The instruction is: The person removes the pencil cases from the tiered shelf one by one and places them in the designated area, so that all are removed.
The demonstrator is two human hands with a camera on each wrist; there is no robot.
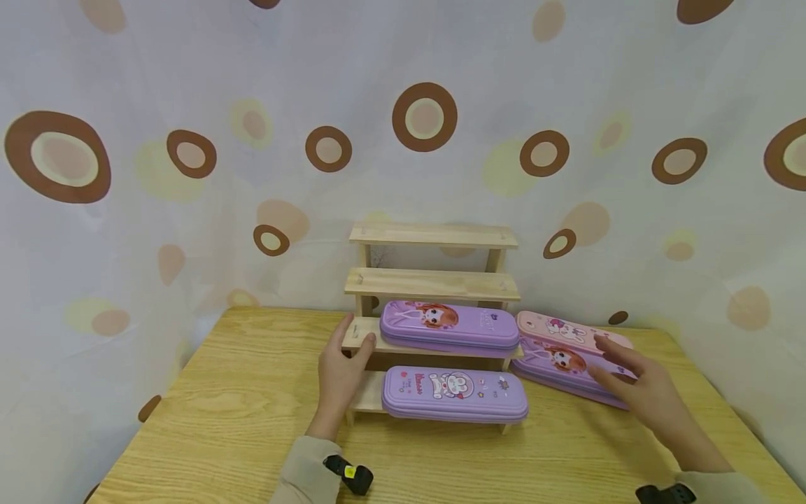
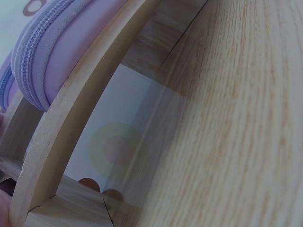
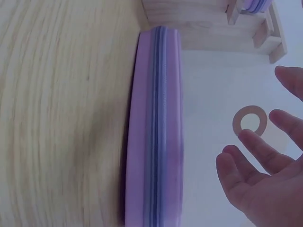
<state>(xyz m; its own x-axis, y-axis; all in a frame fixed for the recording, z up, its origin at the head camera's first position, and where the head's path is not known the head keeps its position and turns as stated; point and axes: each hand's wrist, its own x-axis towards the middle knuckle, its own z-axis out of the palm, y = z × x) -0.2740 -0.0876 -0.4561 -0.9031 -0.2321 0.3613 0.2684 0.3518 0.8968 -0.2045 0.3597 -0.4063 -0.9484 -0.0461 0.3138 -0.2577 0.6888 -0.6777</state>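
The light wooden counter [image 1: 239, 413] carries a pale four-step wooden display shelf [image 1: 433, 283] against its back edge. The top two steps hold nothing. The third step holds a purple zippered pencil case printed with a cartoon girl [image 1: 448, 325], and the bottom step holds a purple pencil case printed with a white animal [image 1: 455, 394]. To the shelf's right, near the counter's right edge, a purple girl-print case [image 1: 557, 371] lies on the counter with a pink case [image 1: 563, 330] just behind it; all cases are zipped, contents hidden. The step in hand looks like a reach for the next case. The left hand [image 1: 343, 371] rests on the shelf's left end, thumb on the third step, steadying it. The right hand [image 1: 636, 388], fingers spread and holding nothing, hovers over that purple case; the next move calls for a grasp across its width.
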